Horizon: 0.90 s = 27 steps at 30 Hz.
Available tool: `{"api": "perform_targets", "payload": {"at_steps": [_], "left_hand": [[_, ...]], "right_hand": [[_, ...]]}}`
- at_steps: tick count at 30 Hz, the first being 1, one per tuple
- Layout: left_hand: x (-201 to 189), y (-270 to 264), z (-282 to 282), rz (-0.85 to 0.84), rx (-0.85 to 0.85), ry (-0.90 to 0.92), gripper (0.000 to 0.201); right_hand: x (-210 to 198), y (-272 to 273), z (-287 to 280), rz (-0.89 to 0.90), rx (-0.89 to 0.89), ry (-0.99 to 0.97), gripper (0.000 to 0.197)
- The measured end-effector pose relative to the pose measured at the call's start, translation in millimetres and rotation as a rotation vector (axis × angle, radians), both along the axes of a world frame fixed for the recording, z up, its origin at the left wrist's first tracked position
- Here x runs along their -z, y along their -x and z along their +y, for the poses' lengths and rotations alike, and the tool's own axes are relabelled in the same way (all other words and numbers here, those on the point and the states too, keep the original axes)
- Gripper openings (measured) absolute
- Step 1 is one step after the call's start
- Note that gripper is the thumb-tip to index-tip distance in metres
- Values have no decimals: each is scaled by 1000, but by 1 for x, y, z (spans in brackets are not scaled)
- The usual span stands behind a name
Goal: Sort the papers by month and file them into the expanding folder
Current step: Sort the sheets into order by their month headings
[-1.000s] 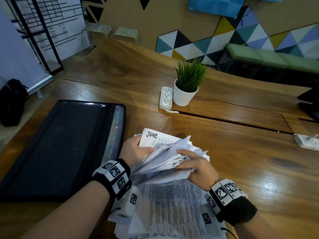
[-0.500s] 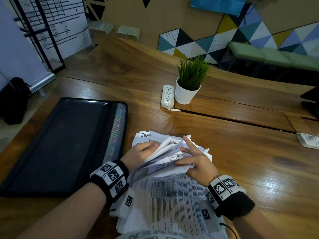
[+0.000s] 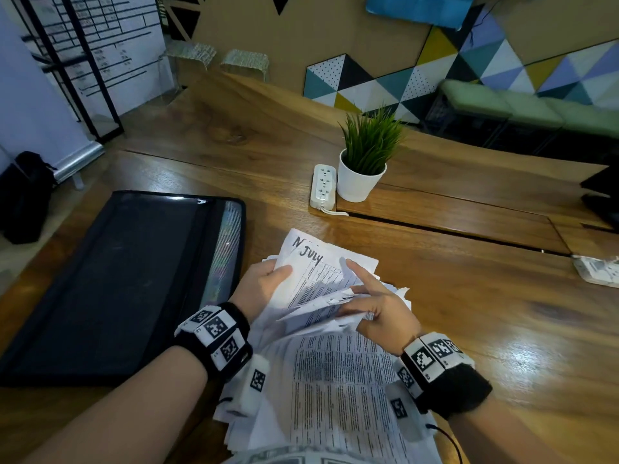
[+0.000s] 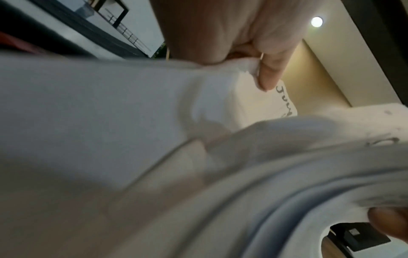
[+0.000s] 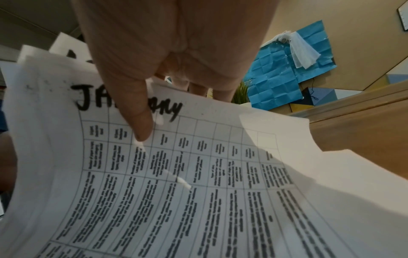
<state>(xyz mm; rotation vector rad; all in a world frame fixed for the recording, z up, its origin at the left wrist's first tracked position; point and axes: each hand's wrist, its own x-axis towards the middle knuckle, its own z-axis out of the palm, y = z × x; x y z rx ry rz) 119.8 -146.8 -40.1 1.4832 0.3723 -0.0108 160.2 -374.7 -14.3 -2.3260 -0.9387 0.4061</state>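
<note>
Currently, the stack of papers (image 3: 335, 380) lies on the wooden table (image 3: 485, 313), just to the right of the black expanding folder (image 3: 110, 283), which lies flat on the same surface. Both hands work at the far end of the stack. The left hand (image 3: 259, 289) grips the left edge of the raised sheets, thumb on top and fingers curled beneath; the left wrist view confirms the thumb pressing paper against the fingers. The uppermost raised sheet, marked "JULY" (image 3: 311, 256) in handwriting, tilts up away from the stack. The right hand (image 3: 375, 309) pinches a bundle of lower sheets between thumb and curled fingers, with the index finger extended and resting on the JULY sheet. In the right wrist view, the thumb (image 5: 137, 111) presses on a sheet headed "JANUARY" (image 5: 198, 174), partly covering the lettering. Beyond the stack, a white power strip (image 3: 323, 187) lies touching or just beside a white potted plant (image 3: 363, 162). Another power strip (image 3: 598, 271) sits at the table's right edge.
</note>
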Motion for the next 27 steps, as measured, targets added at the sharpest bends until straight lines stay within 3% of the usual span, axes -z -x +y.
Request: {"api": "perform_targets", "payload": {"at_steps": [2, 9, 13, 15, 17, 19, 21, 24, 27], "left_hand": [[1, -1, 0, -14, 33, -103, 25], [-3, -1, -5, -8, -58, -44, 18], [0, -2, 8, -116, -234, -453, 47], [-2, 1, 13, -208, -335, -547, 46], [-1, 2, 13, -284, -200, -540, 28], [1, 3, 10, -208, 122, -420, 12], [5, 6, 6, -29, 307, -240, 22], [11, 7, 6, 114, 278, -8, 48], [15, 4, 9, 36, 248, -115, 24]], "right_hand": [[-3, -3, 1, 5, 6, 20, 36], [4, -8, 4, -46, -15, 18, 31], [3, -3, -1, 5, 60, 87, 39], [6, -2, -2, -15, 54, 59, 39], [7, -2, -2, -26, 55, 43, 40], [8, -3, -1, -51, 53, 16, 42], [10, -3, -2, -84, 33, -8, 45], [10, -4, -4, -87, 20, -25, 49], [9, -2, -6, -81, 20, -33, 49]]}}
